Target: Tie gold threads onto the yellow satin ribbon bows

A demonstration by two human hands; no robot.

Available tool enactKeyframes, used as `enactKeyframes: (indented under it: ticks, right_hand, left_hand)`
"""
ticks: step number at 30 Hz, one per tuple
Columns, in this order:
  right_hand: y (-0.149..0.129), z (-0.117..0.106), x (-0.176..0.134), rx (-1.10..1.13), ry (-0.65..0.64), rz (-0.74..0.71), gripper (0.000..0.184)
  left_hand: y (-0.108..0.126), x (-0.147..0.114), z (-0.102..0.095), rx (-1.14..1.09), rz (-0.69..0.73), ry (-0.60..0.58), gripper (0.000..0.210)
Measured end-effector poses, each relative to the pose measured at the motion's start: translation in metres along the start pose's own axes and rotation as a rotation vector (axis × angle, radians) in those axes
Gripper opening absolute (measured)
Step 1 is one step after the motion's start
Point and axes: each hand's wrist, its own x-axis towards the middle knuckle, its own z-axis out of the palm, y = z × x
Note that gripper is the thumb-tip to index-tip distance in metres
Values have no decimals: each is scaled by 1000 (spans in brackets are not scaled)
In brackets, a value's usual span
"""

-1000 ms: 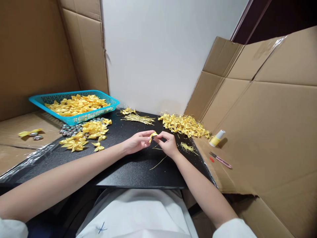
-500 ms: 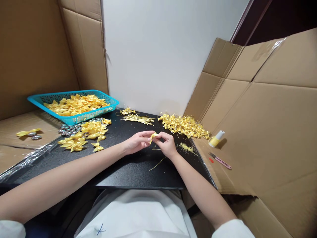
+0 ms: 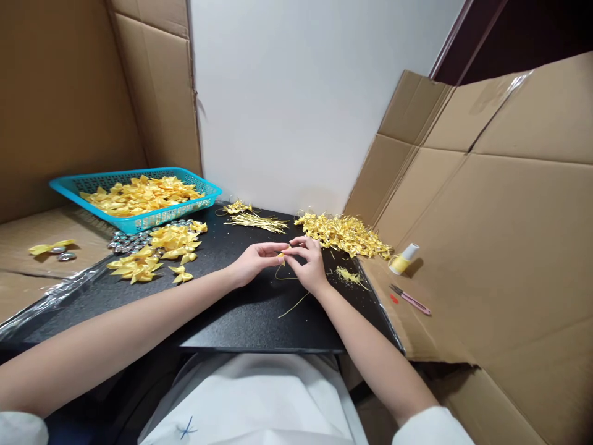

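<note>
Over the middle of the black table, my left hand (image 3: 256, 263) pinches a small yellow ribbon bow (image 3: 281, 259) between thumb and fingers. My right hand (image 3: 307, 264) meets it from the other side, its thumb and fingertips closed at the same bow. Most of the bow is hidden behind the fingers. A thin yellow thread (image 3: 294, 305) trails below my right hand across the tabletop. Left of my hands lie loose yellow bows (image 3: 172, 240) beside shiny silver beads (image 3: 132, 241).
A blue basket (image 3: 134, 224) full of yellow bows stands at the back left. Gold ties (image 3: 259, 222) and a heap of finished-looking bows (image 3: 345, 235) lie at the back. Right are thread scraps (image 3: 349, 275), a thread spool (image 3: 404, 259) and pink-handled snips (image 3: 411, 300). Cardboard walls (image 3: 509, 235) flank the table.
My right hand's fingers have spread over the bow and shifted slightly left, covering more of it. My left hand stays almost in place.
</note>
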Motion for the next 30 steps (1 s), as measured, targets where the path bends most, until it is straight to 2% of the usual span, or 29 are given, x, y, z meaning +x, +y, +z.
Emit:
enactKeyframes:
  ticks: [4, 7, 10, 13, 17, 20, 24, 30]
  right_hand:
    - [2, 1, 2, 77, -16, 37, 10]
    - [0, -3, 8, 212, 46, 98, 13]
    - [-2, -16, 17, 424, 220, 165, 23]
    - [-2, -39, 28, 567, 416, 188, 27]
    - [3, -80, 39, 608, 679, 155, 31]
    - [8, -105, 42, 636, 800, 96, 31]
    - [10, -121, 42, 657, 849, 22, 26]
    - [2, -123, 40, 850, 818, -3, 22]
  left_hand:
    - [-2, 1, -1, 59, 1, -45, 44]
    - [-4, 2, -4, 128, -21, -59, 41]
    - [-5, 4, -6, 223, -66, -46, 38]
    - [-4, 6, -8, 318, -98, -15, 36]
    - [-5, 8, -10, 431, -120, 17, 39]
    - [-7, 8, -13, 507, -100, 27, 40]
    - [-6, 8, -14, 626, -93, 49, 40]
    - [-2, 6, -10, 767, -54, 47, 37]
